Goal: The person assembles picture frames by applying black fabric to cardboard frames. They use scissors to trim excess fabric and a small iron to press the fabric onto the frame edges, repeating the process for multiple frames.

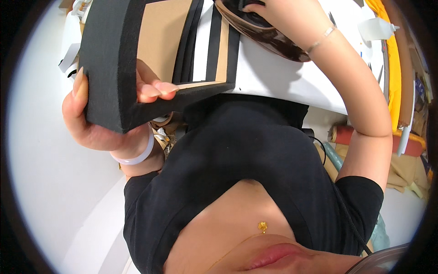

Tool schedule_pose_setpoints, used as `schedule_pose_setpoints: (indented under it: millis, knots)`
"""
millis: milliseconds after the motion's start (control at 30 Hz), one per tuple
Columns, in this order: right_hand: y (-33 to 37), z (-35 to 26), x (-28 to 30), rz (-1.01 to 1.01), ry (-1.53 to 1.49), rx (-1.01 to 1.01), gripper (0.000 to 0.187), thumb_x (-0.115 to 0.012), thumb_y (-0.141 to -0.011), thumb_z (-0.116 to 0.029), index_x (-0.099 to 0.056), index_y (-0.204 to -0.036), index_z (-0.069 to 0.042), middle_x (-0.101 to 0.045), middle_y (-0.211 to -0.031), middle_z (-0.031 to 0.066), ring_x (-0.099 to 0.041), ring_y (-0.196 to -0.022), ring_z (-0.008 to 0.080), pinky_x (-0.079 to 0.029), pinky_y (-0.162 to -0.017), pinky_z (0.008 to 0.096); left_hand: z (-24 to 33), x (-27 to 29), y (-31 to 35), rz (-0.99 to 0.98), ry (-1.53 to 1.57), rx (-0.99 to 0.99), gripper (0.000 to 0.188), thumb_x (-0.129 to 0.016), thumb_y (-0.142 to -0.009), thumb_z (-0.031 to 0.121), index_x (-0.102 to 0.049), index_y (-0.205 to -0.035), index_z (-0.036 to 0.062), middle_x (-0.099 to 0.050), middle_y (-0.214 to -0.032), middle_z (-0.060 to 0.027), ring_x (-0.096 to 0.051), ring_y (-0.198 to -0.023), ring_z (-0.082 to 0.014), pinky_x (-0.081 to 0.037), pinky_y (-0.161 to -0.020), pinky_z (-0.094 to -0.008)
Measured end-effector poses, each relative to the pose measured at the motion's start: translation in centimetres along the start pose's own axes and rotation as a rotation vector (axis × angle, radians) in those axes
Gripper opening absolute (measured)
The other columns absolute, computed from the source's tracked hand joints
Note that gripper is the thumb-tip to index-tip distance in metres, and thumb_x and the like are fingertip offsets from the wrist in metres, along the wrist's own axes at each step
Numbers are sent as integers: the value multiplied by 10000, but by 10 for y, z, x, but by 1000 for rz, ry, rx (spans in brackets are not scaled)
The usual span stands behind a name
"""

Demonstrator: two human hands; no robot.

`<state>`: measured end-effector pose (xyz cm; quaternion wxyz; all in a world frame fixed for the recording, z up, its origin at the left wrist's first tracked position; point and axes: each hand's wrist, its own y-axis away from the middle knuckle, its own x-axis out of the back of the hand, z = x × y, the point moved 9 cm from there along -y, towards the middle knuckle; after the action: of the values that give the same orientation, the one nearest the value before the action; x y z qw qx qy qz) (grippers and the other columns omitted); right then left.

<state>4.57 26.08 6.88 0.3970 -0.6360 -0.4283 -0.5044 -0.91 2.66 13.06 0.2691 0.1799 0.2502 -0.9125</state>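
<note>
My left hand (93, 133) is closed around the near left corner of a black fabric-covered box frame (104, 64). Its thumb presses the outer wall, while the other fingertips show inside the opening. A tan panel (160, 34), black strips and a white band (203, 43) show within the frame's edges. At the top, my right hand (284, 16) has its fingers curled at the dark handle of a glossy brown iron (273, 41). The iron is beside the frame's right edge, above the white table; the frame's upper edge cuts it partly from view.
On the white table (283, 84) at the right lies a translucent squeeze bottle (375, 29). Yellow material (393, 91) runs along the table's right side. Lower right, a red roll (401, 145) and tan sheets (404, 171) are below the table. A white wall curves along the left.
</note>
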Motion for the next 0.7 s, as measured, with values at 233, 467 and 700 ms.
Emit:
schedule_pose_setpoints:
  millis: [233, 467, 700]
  knots:
    - [-23, -32, -14, -28, 68, 121, 284, -699, -898, -292, -714, -874, -9, -719, -804, 215, -719, -800, 389, -580, -760, 450, -3, -16, 2, 52, -251, 81, 497, -403, -998, 371, -663, -1082, -44, -610, -705, -65, -674, -655, -218, -516, -618, -337]
    - [39, 5, 14, 15, -23, -58, 301, -694, -908, -285, -695, -920, 15, -710, -809, 231, -707, -803, 412, -569, -762, 481, 8, 35, 5, 102, 68, 101, 498, -413, -982, 343, -656, -1124, -68, -655, -780, -113, -702, -753, -302, -567, -707, -428]
    - [49, -10, 1, 9, -27, -94, 283, -683, -920, -276, -656, -931, 5, -699, -797, 215, -698, -779, 396, -566, -732, 467, 12, 62, 7, 142, -35, 73, 813, -483, -892, 286, -271, -1544, -151, -633, -698, 59, -654, -749, -124, -501, -747, -241]
